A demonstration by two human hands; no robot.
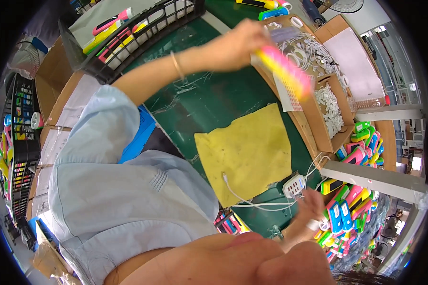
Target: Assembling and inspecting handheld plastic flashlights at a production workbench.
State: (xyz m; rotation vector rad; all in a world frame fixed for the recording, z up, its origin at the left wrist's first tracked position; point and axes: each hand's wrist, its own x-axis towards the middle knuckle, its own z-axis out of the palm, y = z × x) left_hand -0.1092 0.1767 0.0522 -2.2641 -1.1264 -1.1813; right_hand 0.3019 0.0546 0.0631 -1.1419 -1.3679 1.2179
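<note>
Handling step, seemingly: left hand [238,42] clasping pink-yellow gadget [286,71] above box [318,128], right hand [313,209] loosely spread beside charger [294,185]; next likely needs steady lowering toward tabletop [214,95].

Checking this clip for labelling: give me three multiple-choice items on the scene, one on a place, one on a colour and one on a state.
1. Where does the yellow cloth lie?
A. In the black crate
B. On the green table
C. Over the person's shoulder

2. What colours is the device in the left hand?
A. Pink and yellow
B. Black and white
C. Green and brown

3. How is the left hand?
A. Flat and open on the table
B. Empty, resting in a crate
C. Closed on the device, raised

Answers:
1 B: the yellow cloth lies spread on the green table, beside the cardboard box.
2 A: the device is pink with yellow.
3 C: the left hand grips the device in the air above the box.
</note>
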